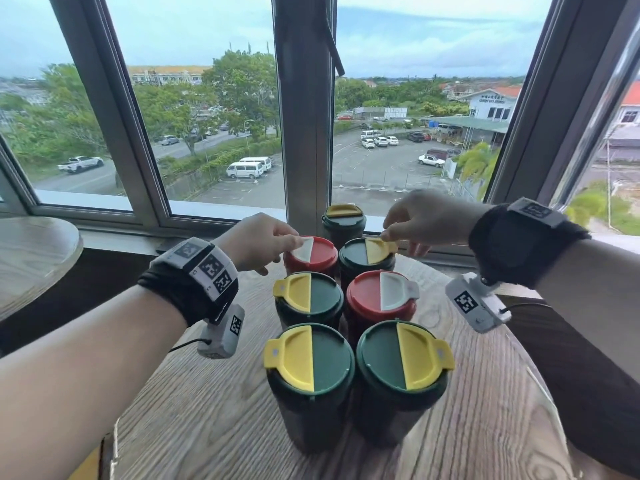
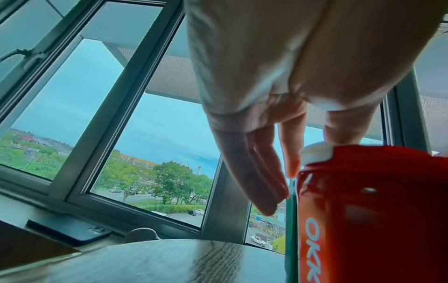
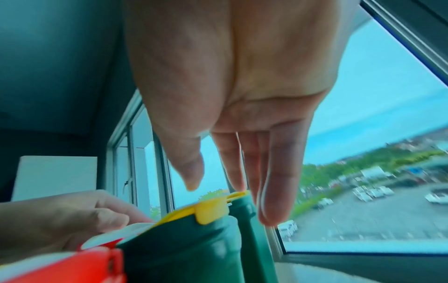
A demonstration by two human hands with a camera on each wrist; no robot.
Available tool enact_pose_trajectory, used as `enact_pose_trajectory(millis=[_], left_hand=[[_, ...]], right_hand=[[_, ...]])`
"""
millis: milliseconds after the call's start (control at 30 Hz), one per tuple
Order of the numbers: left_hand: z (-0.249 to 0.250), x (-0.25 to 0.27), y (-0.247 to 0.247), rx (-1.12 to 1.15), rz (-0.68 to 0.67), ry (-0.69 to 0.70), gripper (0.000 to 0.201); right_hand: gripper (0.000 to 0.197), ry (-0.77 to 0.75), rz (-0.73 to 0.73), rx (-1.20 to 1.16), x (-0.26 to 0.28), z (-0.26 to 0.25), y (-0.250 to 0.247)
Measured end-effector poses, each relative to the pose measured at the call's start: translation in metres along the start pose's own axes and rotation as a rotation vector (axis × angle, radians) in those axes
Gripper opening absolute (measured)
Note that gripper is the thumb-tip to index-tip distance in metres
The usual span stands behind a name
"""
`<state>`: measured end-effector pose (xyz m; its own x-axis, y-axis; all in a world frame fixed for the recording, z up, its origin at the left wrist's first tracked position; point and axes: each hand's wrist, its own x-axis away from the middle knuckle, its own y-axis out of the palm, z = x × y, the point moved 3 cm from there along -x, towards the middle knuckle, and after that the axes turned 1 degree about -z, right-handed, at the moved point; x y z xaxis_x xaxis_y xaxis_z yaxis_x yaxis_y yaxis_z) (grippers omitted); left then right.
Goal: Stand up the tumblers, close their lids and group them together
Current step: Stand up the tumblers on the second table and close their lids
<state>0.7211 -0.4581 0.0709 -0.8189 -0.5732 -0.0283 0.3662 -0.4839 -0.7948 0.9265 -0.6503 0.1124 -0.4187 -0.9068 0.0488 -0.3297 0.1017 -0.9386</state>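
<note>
Right by a big window [image 1: 221, 133] with a gray metal frame, seven round tumblers stand upright and close together on a wooden table [image 1: 214, 420] with wavy grain. Two green tumblers [image 1: 310, 382] with half-yellow lids stand nearest, side by side. Behind them stand another green one [image 1: 309, 301] on the left and a red one [image 1: 381, 299] with a white flap on the right. Farther back are a red tumbler [image 1: 311, 254] on the left and a green tumbler [image 1: 367, 256] on the right, and one more green tumbler [image 1: 344, 220] stands alone at the far edge, next to the window frame. The left hand [image 1: 258, 242] reaches over the near cups and pinches the white flap [image 1: 304, 249] on the far red tumbler; that flap is tipped up a little. The right hand [image 1: 419, 220] has its fingertips on the yellow flap [image 1: 379, 249] of the far green tumbler, with the fingers nearly straight; I cannot tell if it grips the flap. The lids look like smooth plastic. Both wrists wear black bands with boxy cameras. A second round wooden table [image 1: 34, 258] sits to the left. A dark phone [image 2: 67, 229] lies on the sill.
</note>
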Motion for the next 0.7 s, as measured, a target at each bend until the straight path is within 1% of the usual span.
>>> enact_pose_trajectory(millis=[67, 100, 133, 200, 233, 300, 367, 433, 567, 700], left_hand=[[-0.002, 0.008, -0.003, -0.096, 0.06, 0.078, 0.042], [-0.001, 0.015, -0.005, -0.135, 0.096, 0.116, 0.044], [0.0, 0.023, -0.008, -0.158, 0.133, 0.154, 0.044], [0.005, 0.041, -0.012, -0.146, 0.181, 0.236, 0.041], [0.008, 0.051, -0.013, -0.131, 0.176, 0.279, 0.039], [0.014, 0.069, -0.014, -0.117, 0.108, 0.333, 0.034], [0.016, 0.08, -0.01, -0.121, 0.014, 0.348, 0.032], [0.016, 0.086, -0.005, -0.134, -0.034, 0.357, 0.037], [0.015, 0.088, -0.002, -0.138, -0.004, 0.364, 0.047], [0.013, 0.09, 0.0, -0.125, 0.012, 0.37, 0.051]], right_hand=[[0.032, -0.118, 0.14, 0.098, 0.02, -0.008, -0.008], [0.034, -0.167, 0.179, 0.113, 0.031, -0.012, -0.011], [0.036, -0.206, 0.178, 0.097, 0.042, -0.015, -0.011], [0.044, -0.268, 0.073, 0.05, 0.061, -0.02, -0.007], [0.049, -0.286, 0.004, 0.058, 0.069, -0.022, -0.003], [0.058, -0.307, -0.084, 0.101, 0.078, -0.022, 0.006], [0.061, -0.326, -0.089, 0.127, 0.079, -0.02, 0.013], [0.06, -0.343, -0.072, 0.124, 0.078, -0.018, 0.016], [0.06, -0.383, -0.079, 0.088, 0.077, -0.014, 0.017], [0.05, -0.41, -0.06, 0.034, 0.076, -0.004, 0.018]])
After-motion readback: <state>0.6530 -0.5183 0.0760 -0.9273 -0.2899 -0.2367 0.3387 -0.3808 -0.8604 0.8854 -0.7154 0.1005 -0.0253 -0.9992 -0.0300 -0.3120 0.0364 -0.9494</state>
